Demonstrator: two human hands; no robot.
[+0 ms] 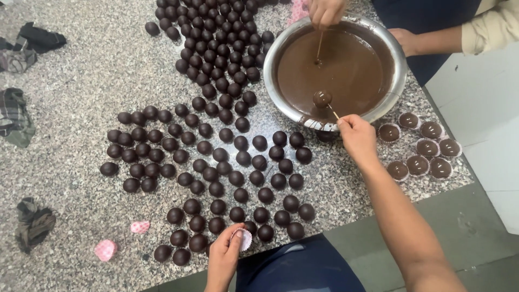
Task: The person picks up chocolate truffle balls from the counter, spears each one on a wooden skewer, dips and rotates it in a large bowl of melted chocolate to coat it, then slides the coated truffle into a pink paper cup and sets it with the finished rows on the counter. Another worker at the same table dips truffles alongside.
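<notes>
- A speckled granite counter (pixel 75 81) carries everything.
- Dark chocolate balls (pixel 216 162) crowd its middle and far side.
- A steel bowl (pixel 401 54) sits far right.
- Filled paper cups (pixel 421 148) line the right edge.
- Cloth scraps (pixel 16 116) lie left.
- Pink cups (pixel 105 250) rest near left.

My right hand (pixel 357 135) pinches a stick (pixel 332 112) whose ball (pixel 322 98) sits in the bowl of melted chocolate (pixel 389 103), just beyond my fingertips. Filled paper cups (pixel 419 148) lie right of those fingers. Chocolate balls (pixel 216 162) spread left of them. My left hand (pixel 227 254) holds a paper cup (pixel 245 239) at the table's near edge.
</notes>
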